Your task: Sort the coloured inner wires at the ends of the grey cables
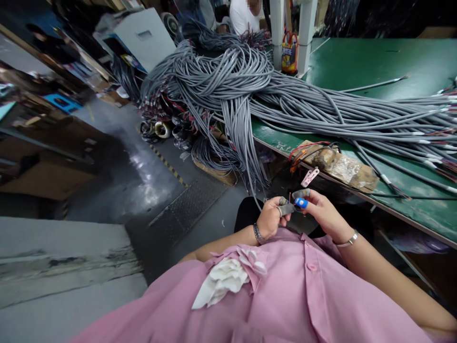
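Hands: I have both of the wearer's hands in view, low at centre, just in front of the pink buttoned shirt [285,290] and near the table edge.
Left hand [270,221]: thumb and fingers, in grey finger covers, are pinched together on the end of a single grey round cable [254,191]; a dark linked band [257,233] circles the wrist.
Right hand [326,216]: thumb in a blue cover [301,203], forefinger in a grey one, both tips close together beside the left fingertips; I cannot tell whether they grip a wire.
Cable position: it hangs from the near side of the pile down to the left hand; a thin red wire [290,198] shows upright between the hands.
Cable pile: large looped bundle of grey cables [221,71], spread rightward over the green flat-topped table [360,62], with white-banded ends at right.
Table edge, near: brown cardboard block wrapped in clear tape [342,166], with a pale pink clip [310,176] at its near left.
Far side: yellow-and-black bag with red handles [289,56] against a white post [307,33]; a person in a white top [244,18] beyond.
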Available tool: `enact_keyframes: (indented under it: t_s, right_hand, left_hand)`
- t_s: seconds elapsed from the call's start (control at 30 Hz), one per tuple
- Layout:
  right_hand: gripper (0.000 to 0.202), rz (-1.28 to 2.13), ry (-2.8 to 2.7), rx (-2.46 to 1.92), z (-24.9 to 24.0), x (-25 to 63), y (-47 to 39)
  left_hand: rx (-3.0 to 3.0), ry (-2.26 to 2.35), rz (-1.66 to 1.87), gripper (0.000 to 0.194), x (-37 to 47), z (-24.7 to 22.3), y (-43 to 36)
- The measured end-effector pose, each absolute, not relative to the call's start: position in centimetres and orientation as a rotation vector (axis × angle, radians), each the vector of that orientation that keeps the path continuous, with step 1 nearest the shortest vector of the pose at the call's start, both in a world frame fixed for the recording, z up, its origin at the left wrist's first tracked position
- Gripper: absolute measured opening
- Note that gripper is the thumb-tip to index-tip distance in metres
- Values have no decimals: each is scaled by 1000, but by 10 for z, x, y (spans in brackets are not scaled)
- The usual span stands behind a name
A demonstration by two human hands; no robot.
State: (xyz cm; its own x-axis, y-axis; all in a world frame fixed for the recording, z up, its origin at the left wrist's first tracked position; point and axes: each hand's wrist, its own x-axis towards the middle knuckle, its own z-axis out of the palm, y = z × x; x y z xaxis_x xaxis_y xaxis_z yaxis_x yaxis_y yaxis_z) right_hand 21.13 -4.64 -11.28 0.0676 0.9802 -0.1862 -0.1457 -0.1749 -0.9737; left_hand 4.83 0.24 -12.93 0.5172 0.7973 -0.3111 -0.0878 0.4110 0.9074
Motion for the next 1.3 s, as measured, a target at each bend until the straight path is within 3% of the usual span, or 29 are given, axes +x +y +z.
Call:
enact_keyframes:
  t_s: [0.17, 0.37, 0.63, 1.0, 1.3]
  right_hand:
    - [18, 1313, -1000, -1292, -117, 201, -41]
    - [14, 1176, -631, -1333, -124, 206, -41]
    - [20, 1334, -969, -1284, -121, 201, -47]
    - [17, 1153, -284, -1212, -130, 210, -42]
    - [24, 1379, -864, -1306, -124, 202, -52]
  left_hand:
    - [1051, 848, 589, 21, 47, -132, 1]
    - [1077, 873, 579, 26, 44, -134, 0]
    - [1106, 866, 531, 23, 48, -135, 0]
    - [1057, 887, 536, 24, 45, -132, 0]
    - [1077, 868, 529, 20, 46, -134, 0]
